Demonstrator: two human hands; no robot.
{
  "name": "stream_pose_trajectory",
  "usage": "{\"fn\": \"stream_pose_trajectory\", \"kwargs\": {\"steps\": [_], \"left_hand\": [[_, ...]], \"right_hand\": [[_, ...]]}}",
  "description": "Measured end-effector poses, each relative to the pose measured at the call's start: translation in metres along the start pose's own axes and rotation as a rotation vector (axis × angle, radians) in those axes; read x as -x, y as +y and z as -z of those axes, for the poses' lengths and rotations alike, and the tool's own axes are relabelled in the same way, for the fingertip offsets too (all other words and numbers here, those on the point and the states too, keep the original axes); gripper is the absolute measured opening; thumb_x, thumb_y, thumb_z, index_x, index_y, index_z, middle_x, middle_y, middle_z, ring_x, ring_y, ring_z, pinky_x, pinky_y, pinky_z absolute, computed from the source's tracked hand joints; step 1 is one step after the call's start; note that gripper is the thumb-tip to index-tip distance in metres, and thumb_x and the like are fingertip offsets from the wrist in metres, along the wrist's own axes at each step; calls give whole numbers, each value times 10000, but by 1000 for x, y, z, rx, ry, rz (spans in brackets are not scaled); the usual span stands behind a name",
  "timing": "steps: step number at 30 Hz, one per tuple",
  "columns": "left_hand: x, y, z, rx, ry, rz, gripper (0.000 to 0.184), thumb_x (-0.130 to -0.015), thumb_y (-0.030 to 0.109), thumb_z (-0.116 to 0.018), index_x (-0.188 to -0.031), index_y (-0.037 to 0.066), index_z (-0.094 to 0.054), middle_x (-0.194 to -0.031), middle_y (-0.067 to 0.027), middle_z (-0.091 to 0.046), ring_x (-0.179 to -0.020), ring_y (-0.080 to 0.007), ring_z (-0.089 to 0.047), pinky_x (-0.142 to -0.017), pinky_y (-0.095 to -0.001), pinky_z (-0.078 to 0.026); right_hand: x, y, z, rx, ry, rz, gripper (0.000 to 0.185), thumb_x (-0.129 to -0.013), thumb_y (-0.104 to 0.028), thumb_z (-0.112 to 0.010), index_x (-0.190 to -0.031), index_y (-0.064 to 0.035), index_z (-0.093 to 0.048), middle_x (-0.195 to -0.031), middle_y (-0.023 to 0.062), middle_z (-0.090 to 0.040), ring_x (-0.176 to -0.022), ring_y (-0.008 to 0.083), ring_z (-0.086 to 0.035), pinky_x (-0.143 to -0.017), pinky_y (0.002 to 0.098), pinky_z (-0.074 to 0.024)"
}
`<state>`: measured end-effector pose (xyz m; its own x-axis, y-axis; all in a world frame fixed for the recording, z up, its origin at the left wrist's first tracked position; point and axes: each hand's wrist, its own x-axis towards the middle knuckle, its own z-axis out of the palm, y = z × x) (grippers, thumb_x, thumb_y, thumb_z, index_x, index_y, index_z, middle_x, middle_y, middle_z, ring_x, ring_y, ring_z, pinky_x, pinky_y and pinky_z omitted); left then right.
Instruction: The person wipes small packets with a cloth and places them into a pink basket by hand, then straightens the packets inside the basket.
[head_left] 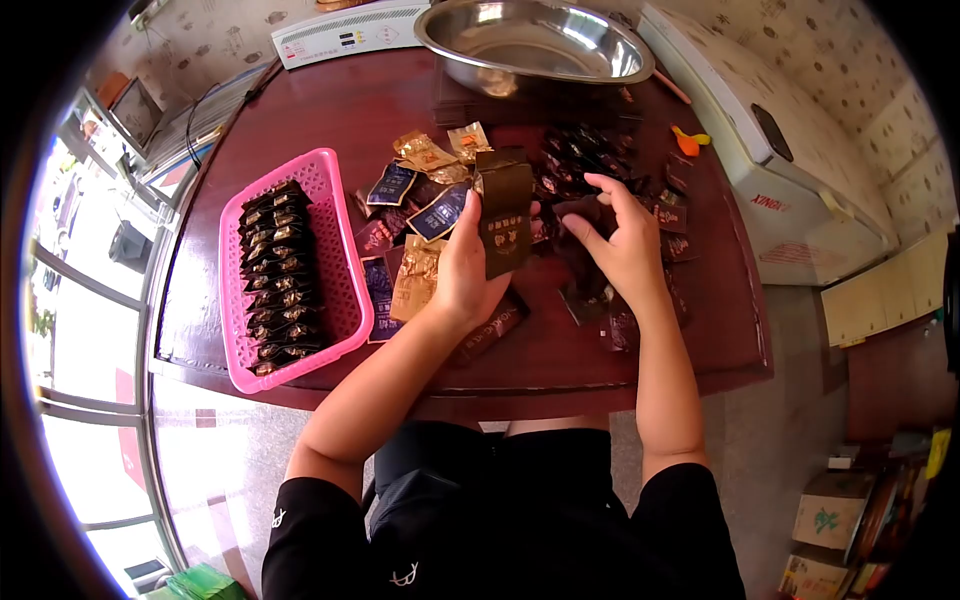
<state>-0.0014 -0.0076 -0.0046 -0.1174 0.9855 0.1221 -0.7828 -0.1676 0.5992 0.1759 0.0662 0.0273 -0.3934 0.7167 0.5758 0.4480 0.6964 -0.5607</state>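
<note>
My left hand [468, 265] grips a dark box [507, 215] with gold lettering, held upright above the table. Facing it, my right hand [630, 245] has its thumb and fingers closed on a dark sachet [583, 238], partly hidden by the fingers. Behind and below that hand lie many dark sachets [585, 155] in a loose pile. Gold sachets [422, 152] and blue sachets [440, 212] are spread to the left of the box. Further left, a pink plastic basket [345, 245] holds a row of dark packets [280, 275] standing on edge.
A large steel basin [535, 50] rests at the back of the dark red table [240, 130]. A white appliance [350, 32] sits at the back left. Small orange and yellow balloons [688, 141] lie near the right edge, beside a white chest freezer [780, 130].
</note>
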Motion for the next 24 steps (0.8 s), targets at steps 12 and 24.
{"fn": "stream_pose_trajectory", "kwargs": {"steps": [12, 24], "left_hand": [[10, 6, -13, 47, 208, 139, 428, -1029, 352, -324, -1212, 64, -582, -1185, -87, -628, -1102, -220, -599, -991, -368, -474], [-3, -4, 5, 31, 36, 127, 437, -1053, 320, -293, -1268, 39, -549, -1182, -102, -639, -1047, -214, -621, -943, -362, -488]], "right_hand": [[25, -36, -49, -36, 20, 461, 515, -703, -56, -744, -1197, -193, -695, -1056, 79, -537, -1004, 268, -539, -887, 445, -441], [15, -7, -31, 42, -126, 347, 233, -632, 48, -727, -827, -73, -688, -817, 47, -526, -716, 210, -594, -589, 337, -500]]}}
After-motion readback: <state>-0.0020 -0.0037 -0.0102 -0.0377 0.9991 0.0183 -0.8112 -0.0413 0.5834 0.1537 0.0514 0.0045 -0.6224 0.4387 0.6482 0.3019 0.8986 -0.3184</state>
